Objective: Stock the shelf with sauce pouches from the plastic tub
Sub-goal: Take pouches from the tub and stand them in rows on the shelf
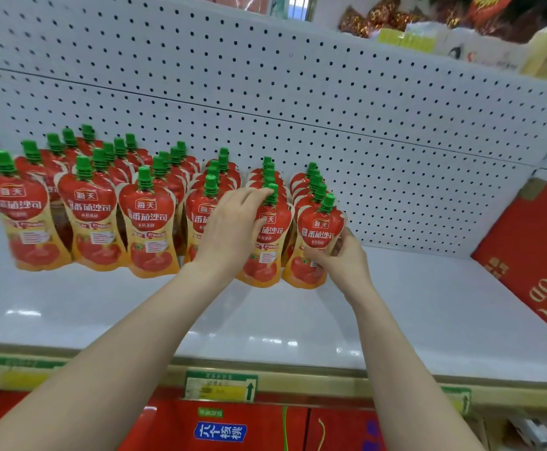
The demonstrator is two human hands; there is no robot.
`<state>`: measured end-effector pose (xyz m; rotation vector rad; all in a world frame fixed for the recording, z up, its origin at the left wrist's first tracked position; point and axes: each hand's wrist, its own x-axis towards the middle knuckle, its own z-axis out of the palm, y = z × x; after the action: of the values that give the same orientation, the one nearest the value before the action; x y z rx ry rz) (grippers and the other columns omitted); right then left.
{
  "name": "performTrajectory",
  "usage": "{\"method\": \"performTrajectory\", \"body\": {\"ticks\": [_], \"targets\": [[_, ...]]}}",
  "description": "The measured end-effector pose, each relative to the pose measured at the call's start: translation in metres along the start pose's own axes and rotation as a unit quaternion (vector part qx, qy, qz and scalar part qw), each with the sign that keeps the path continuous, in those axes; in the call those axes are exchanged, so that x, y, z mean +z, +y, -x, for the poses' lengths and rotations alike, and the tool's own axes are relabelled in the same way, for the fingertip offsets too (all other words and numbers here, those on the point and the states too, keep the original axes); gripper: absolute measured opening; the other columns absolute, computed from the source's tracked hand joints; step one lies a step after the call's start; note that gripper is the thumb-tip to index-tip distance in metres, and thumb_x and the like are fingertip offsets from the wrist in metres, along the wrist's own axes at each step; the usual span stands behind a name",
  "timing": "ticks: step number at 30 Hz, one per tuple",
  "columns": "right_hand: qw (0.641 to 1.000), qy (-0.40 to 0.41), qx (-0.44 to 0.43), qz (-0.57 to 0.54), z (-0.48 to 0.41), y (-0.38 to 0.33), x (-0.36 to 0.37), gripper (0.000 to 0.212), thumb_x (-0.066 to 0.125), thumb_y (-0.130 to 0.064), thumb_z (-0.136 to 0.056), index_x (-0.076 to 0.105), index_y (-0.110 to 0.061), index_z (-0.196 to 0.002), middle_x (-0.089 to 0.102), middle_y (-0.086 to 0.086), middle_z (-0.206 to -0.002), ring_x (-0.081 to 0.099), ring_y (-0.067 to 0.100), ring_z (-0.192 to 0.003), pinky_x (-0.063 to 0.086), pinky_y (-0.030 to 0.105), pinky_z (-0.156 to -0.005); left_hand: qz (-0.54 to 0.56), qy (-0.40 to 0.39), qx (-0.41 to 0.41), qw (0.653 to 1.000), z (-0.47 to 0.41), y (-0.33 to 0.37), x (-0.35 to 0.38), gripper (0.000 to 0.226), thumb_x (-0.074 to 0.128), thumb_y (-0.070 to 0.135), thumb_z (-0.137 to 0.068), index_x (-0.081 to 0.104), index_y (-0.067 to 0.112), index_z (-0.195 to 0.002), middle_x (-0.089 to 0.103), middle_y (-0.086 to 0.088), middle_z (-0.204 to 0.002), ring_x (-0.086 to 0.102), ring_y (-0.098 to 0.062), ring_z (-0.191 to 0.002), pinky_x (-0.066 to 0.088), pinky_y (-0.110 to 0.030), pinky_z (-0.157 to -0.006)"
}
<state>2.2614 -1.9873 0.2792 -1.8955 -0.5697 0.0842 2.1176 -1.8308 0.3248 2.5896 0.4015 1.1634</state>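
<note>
Curling over the green cap and neck of one front pouch (267,242), the fingers of the left hand (233,229) grip it at centre frame. Just to its right, the right hand (342,257) clamps fingers and thumb on the lower right edge of the end pouch (319,239). Both pouches stand upright on the white shelf (395,304), heading rows of pouches (96,206) that extend left before the pegboard (330,109). A red carton (532,255) leans at the right edge.
</note>
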Motion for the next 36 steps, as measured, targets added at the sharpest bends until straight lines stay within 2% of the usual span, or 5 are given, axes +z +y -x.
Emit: {"method": "performTrajectory", "body": {"ticks": [9, 18, 31, 34, 36], "targets": [[1.0, -0.025, -0.012, 0.007, -0.001, -0.01, 0.009, 0.05, 0.082, -0.022, -0.077, 0.058, -0.019, -0.122, 0.07, -0.002, -0.108, 0.065, 0.007, -0.093, 0.05, 0.021, -0.07, -0.002, 0.008, 0.015, 1.0, -0.001, -0.006, 0.005, 0.055, 0.07, 0.014, -0.086, 0.049, 0.017, -0.136, 0.057, -0.004, -0.13, 0.047, -0.021, -0.125, 0.037, -0.03, -0.105], [0.99, -0.006, -0.002, 0.138, 0.005, -0.004, 0.017, 0.065, 0.088, -0.029, -0.067, 0.051, -0.013, -0.118, 0.069, 0.003, -0.113, 0.065, 0.026, -0.101, 0.055, 0.042, -0.086, -0.147, -0.051, 0.088, 0.984, 0.006, -0.013, 0.019, 0.105, 0.086, 0.043, -0.062, 0.027, 0.024, -0.147, 0.046, -0.01, -0.138, 0.039, -0.03, -0.132, 0.035, -0.04, -0.11], [0.988, -0.023, 0.021, 0.15, 0.003, -0.01, 0.014, 0.075, 0.088, -0.038, -0.065, 0.046, -0.018, -0.123, 0.065, 0.0, -0.118, 0.064, 0.023, -0.106, 0.055, 0.043, -0.089, -0.179, -0.04, 0.111, 0.977, 0.014, -0.02, 0.032, 0.102, 0.087, 0.02, -0.064, 0.03, 0.024, -0.148, 0.04, -0.018, -0.145, 0.031, -0.034, -0.14, 0.034, -0.042, -0.111], [0.989, 0.092, -0.024, 0.112, 0.011, -0.026, 0.005, 0.078, 0.085, -0.045, -0.068, 0.044, -0.022, -0.13, 0.059, -0.003, -0.118, 0.059, 0.017, -0.105, 0.052, 0.038, -0.088, -0.162, -0.022, 0.119, 0.979, 0.018, -0.024, 0.017, 0.095, 0.084, 0.029, -0.068, 0.031, 0.023, -0.148, 0.035, -0.017, -0.15, 0.025, -0.033, -0.144, 0.023, -0.041, -0.116], [0.971, 0.184, -0.109, 0.106, 0.019, -0.044, 0.003, 0.059, 0.079, -0.043, -0.077, 0.05, -0.022, -0.124, 0.057, -0.006, -0.111, 0.057, 0.014, -0.098, 0.049, 0.034, -0.084, -0.14, 0.017, 0.101, 0.985, 0.02, -0.031, 0.002, 0.088, 0.081, 0.032, -0.073, 0.034, 0.019, -0.146, 0.036, -0.015, -0.149, 0.027, -0.031, -0.143, 0.02, -0.039, -0.117]]}}
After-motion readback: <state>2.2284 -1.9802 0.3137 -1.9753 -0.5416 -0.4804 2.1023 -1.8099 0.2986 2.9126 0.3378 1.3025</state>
